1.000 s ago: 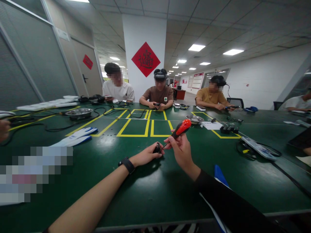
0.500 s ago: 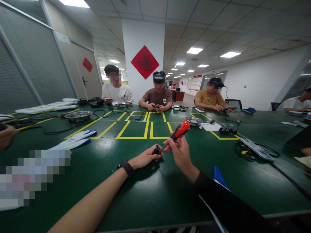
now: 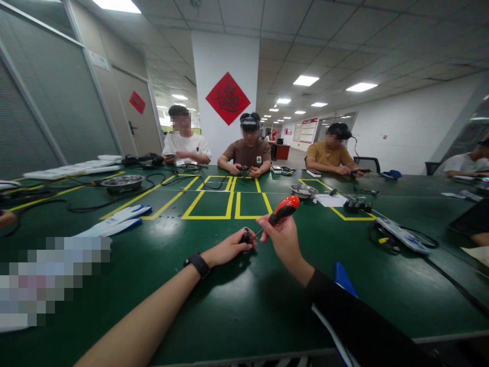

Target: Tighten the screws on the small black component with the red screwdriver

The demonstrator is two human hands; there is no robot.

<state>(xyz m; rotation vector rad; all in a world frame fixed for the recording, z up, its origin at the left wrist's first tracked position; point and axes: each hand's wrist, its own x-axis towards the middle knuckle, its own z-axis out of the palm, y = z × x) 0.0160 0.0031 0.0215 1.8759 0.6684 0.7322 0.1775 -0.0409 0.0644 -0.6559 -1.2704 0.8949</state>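
Since half a second ago, the red-and-black handled screwdriver (image 3: 286, 208) in your right hand (image 3: 284, 237) has dipped slightly at its handle end, and your forefinger has come lower along it. Your right hand is closed round the black part of the handle, thumb and fingers pinching it near the shaft; the red end rises up and to the right. The thin metal shaft slants down to the small black cylindrical part with a silver metal top (image 3: 246, 235); you cannot tell here whether its tip touches. Your left hand (image 3: 228, 247) clasps that part upright, thumb on the near side, the other fingers mostly hidden behind. It is well in from the near edge of the green tabletop (image 3: 237, 300). Yellow tape outlines (image 3: 208, 217) lie between your hands and the far edge; a white-and-blue glove (image 3: 124, 218) lies toward the left edge.
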